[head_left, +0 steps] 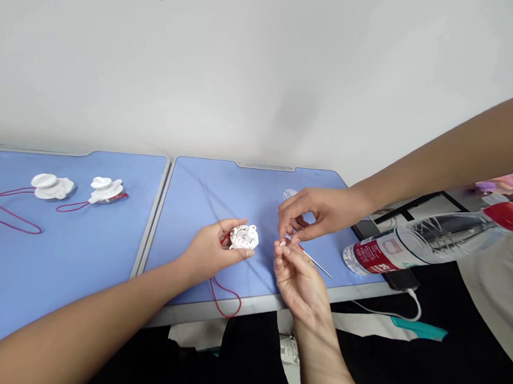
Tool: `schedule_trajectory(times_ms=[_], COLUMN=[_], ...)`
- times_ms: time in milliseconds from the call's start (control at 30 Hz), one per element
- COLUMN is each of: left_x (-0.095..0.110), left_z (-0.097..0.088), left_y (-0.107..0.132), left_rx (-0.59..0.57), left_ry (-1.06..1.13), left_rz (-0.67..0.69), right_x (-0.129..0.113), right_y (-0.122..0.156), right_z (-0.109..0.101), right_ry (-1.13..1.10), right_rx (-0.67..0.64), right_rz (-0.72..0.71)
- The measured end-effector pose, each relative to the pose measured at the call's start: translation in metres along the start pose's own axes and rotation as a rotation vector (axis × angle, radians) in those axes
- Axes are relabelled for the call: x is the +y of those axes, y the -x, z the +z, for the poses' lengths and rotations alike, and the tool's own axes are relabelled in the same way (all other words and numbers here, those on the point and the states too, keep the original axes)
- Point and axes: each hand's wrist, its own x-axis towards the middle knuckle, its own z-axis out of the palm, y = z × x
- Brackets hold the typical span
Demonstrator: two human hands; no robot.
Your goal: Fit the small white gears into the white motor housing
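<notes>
Head view: my left hand [210, 250] clasps white disc-shaped casing [245, 238]; rightward, my right hand [302, 289] pinches tiny white part [282, 244] just below co-worker's hand [326, 209]. Seemingly handover step; next calls for steady pinch.

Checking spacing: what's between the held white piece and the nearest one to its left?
Left hand and the tabletop seam, in the head view.

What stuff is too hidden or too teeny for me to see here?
All in the head view:
White gadget: partly hidden by the left hand.
Small white piece: too small to tell what it is.
Thin metal rod: upper end hidden by the hand from below.
Clear disc: lower part hidden by the hand from the right.
Bottle label: writing too small.
Far-left red cord: cut off by the left edge.
</notes>
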Motion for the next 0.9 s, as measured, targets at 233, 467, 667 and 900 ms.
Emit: schedule_trajectory(times_ms=[233,467,667,900], left_x=[0.007,0.006,0.002,0.004], left_z=[0.002,0.002,0.001,0.001], left_y=[0.002,0.001,0.0,0.001], left_rx=[0.019,0.02,0.019,0.022], left_ry=[-0.038,-0.054,-0.058,-0.114], left_rz=[-0.02,-0.014,0.001,0.014], right_x=[-0.001,0.0,0.0,0.016], right_y=[0.004,0.003,0.003,0.014], right_z=[0.005,0.001,-0.001,-0.005], right_ry=[-0.025,-0.047,0.015,0.324], right_rx=[0.03,0.011,-0.072,-0.279], right_rz=[0.046,0.032,-0.025,-0.227])
